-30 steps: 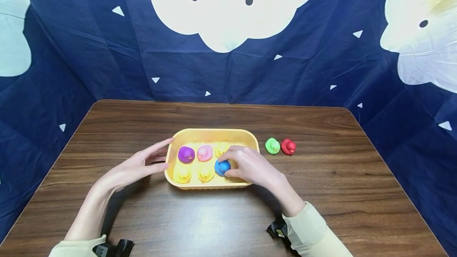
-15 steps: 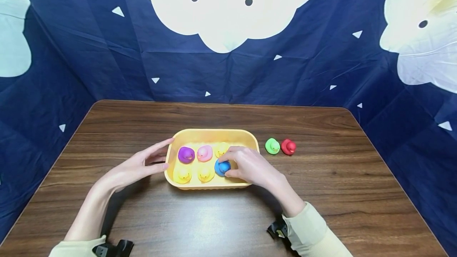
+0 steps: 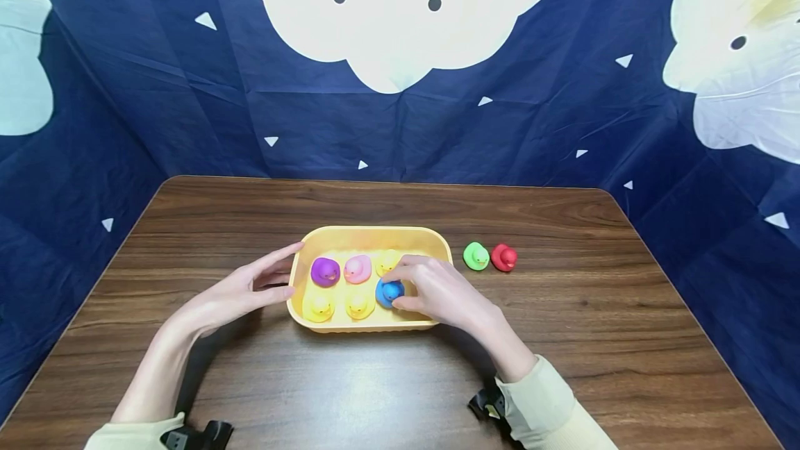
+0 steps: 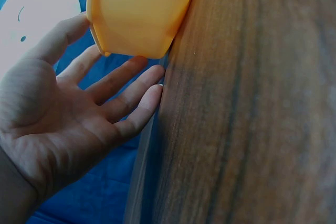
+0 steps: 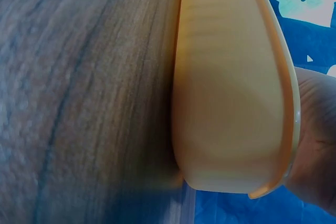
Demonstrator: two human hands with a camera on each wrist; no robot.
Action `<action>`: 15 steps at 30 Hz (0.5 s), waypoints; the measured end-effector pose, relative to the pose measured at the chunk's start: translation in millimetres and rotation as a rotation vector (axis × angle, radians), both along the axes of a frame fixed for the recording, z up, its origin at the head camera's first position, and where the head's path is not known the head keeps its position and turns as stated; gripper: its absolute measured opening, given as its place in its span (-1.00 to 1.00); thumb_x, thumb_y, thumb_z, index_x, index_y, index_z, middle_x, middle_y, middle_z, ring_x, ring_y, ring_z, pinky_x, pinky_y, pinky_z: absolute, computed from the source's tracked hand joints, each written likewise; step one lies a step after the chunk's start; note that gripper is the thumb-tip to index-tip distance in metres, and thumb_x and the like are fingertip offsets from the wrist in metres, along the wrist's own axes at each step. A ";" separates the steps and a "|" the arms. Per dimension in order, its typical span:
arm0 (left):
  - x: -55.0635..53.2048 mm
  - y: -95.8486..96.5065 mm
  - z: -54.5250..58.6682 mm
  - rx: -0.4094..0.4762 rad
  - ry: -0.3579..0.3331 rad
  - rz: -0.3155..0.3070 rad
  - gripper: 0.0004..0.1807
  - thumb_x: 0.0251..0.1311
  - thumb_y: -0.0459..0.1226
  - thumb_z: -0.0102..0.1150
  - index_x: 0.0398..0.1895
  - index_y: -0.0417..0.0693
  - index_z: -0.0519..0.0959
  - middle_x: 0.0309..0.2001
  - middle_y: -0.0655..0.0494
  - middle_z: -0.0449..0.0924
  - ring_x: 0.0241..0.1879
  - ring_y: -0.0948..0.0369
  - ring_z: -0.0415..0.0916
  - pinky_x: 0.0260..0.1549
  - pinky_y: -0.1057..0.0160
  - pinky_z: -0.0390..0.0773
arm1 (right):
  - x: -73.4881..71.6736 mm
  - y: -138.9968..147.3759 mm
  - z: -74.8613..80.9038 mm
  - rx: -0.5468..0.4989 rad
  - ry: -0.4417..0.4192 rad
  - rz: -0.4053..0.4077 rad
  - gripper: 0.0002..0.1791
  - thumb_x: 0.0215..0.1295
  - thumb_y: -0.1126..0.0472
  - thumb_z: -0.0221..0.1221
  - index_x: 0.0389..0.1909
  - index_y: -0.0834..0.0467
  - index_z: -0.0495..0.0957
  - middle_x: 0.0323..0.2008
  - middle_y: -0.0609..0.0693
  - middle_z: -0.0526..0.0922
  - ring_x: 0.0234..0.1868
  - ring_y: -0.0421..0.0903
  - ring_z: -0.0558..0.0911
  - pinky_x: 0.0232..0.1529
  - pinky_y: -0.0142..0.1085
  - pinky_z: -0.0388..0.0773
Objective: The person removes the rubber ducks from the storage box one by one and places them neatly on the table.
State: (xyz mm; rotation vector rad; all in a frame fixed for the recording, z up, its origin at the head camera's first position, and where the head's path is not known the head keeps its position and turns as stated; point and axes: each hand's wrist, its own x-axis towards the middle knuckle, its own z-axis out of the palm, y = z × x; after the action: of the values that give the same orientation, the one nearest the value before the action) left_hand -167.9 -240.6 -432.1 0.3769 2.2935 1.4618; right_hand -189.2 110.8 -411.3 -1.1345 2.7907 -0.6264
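Note:
A shallow yellow tray [image 3: 375,329] stands on the table. My right hand [image 3: 440,290] reaches into it and pinches a blue rubber duck [image 3: 391,291] between thumb and fingers at the tray's right part. In the right wrist view the tray wall [image 5: 231,87] hides the fingers. My left hand [image 3: 250,288] touches the tray's left end with fingers spread and fairly straight, as the left wrist view of the palm [image 4: 68,103] shows. Beside the blue duck lie a purple duck [image 3: 326,272], a pink duck [image 3: 357,269] and several yellow ducks [image 3: 360,305], one partly behind my right hand.
Right of the tray, a green duck [image 3: 476,256] and a red duck [image 3: 503,257] sit side by side on the brown wooden table [image 3: 562,339]. Behind the table hangs a dark blue cloth [image 3: 312,117] with white cloud shapes.

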 end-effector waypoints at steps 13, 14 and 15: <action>0.3 -0.5 0.2 0.005 -0.002 -0.003 -0.18 0.43 -0.15 0.23 0.66 0.16 0.06 0.59 -0.19 0.17 0.49 -0.25 0.29 0.10 0.53 0.44 | 3.5 2.8 6.4 -0.037 0.013 -0.004 -0.63 0.21 0.08 0.48 0.05 -0.02 0.75 -0.11 -0.15 0.72 -0.10 -0.17 0.67 -0.09 -0.33 0.63; 0.3 -0.4 0.2 0.006 -0.003 -0.003 -0.18 0.44 -0.15 0.22 0.66 0.16 0.06 0.59 -0.19 0.18 0.49 -0.24 0.29 0.10 0.52 0.44 | 3.8 3.0 7.0 -0.038 0.017 -0.003 -0.63 0.21 0.08 0.47 0.05 -0.02 0.75 -0.11 -0.15 0.72 -0.10 -0.17 0.67 -0.10 -0.33 0.63; 0.3 -0.6 0.0 0.004 -0.003 -0.003 -0.18 0.44 -0.14 0.22 0.66 0.17 0.06 0.59 -0.19 0.18 0.49 -0.24 0.29 0.10 0.53 0.44 | 4.0 3.1 7.5 -0.038 0.022 -0.002 -0.63 0.22 0.08 0.47 0.05 -0.02 0.75 -0.11 -0.15 0.72 -0.10 -0.18 0.67 -0.10 -0.33 0.63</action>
State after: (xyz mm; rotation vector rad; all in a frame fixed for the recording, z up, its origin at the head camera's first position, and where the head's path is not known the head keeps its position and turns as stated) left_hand -167.6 -241.2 -432.1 0.3786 2.2871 1.4652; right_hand -185.1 113.9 -403.8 -1.1522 2.8108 -0.6744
